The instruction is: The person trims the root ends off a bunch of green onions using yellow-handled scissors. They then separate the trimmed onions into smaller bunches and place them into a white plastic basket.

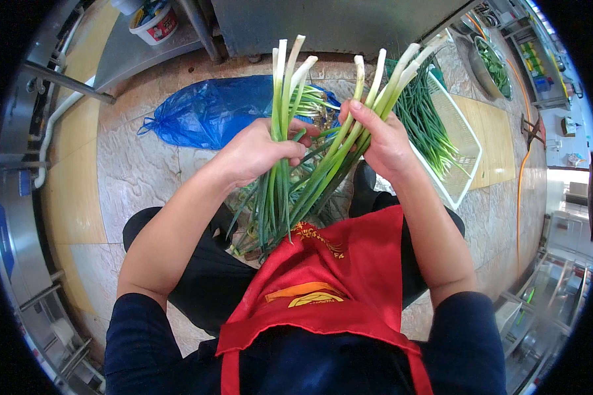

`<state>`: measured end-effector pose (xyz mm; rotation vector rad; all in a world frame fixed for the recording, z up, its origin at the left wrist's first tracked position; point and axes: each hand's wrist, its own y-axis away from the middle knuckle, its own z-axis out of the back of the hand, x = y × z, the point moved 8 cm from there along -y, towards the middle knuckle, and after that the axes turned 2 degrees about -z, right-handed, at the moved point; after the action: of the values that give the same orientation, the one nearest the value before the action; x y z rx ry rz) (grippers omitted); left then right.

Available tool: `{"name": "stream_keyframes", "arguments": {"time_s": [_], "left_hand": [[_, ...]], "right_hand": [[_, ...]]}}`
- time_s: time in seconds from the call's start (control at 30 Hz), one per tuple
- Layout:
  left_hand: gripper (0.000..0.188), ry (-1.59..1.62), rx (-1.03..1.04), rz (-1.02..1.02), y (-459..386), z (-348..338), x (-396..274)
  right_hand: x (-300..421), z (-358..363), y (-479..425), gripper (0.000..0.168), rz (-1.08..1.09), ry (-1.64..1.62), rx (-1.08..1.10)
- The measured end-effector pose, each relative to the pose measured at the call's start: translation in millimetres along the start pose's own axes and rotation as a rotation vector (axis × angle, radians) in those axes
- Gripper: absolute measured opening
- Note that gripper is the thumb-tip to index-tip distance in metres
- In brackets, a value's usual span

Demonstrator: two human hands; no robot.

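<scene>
My left hand (pixel 272 148) holds several green onions (pixel 276 108) upright, white ends away from me, between thumb and fingers. In my right hand (pixel 383 133) is a second bunch of green onions (pixel 326 168), tilted, with its white ends up to the right. The green leaves of both bunches hang over loose trimmings (pixel 247 237) on the floor between my feet. Behind my hands, more green onions (pixel 309 101) lie at the mouth of a blue plastic bag (pixel 202 111). To the right, a white plastic basket (pixel 467 133) holds a pile of green onions (pixel 420 118).
A steel bowl of leafy greens (pixel 491 69) stands at the far right, near an orange hose (pixel 519 197). A white bucket (pixel 155 24) sits on a low steel shelf (pixel 138 54) at the upper left. A steel cabinet (pixel 316 24) stands ahead.
</scene>
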<state>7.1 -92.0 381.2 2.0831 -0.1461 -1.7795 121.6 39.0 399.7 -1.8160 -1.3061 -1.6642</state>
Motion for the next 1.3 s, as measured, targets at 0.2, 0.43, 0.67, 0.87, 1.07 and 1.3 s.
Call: {"name": "stream_keyframes", "arguments": {"time_s": [0.2,0.43,0.67,0.87,1.07,1.3], "left_hand": [[0.039,0.096,0.003,0.017,-2.2,3.4,7.5],[0.043,0.064,-0.074,-0.087,-1.2,-4.7,-7.8],[0.028,-0.107,-0.154,0.033,6.0,-2.9,-10.4],[0.028,-0.1,-0.126,0.066,3.5,-6.3,2.0],[0.025,-0.057,-0.071,0.032,1.7,-8.4,-0.7],[0.03,0.176,0.043,-0.011,-2.5,-8.0,0.0]], "right_hand": [[-0.8,-8.6,2.4,0.03,-0.02,0.016,0.11],[-8.1,-22.3,1.9,0.027,0.041,-0.053,0.188],[19.8,-1.6,4.5,0.028,0.259,0.235,-0.151],[25.2,11.1,6.1,0.02,0.206,0.248,-0.23],[24.1,24.0,2.3,0.021,0.163,0.249,-0.225],[-1.7,0.1,8.2,0.035,0.024,0.142,0.016]]}}
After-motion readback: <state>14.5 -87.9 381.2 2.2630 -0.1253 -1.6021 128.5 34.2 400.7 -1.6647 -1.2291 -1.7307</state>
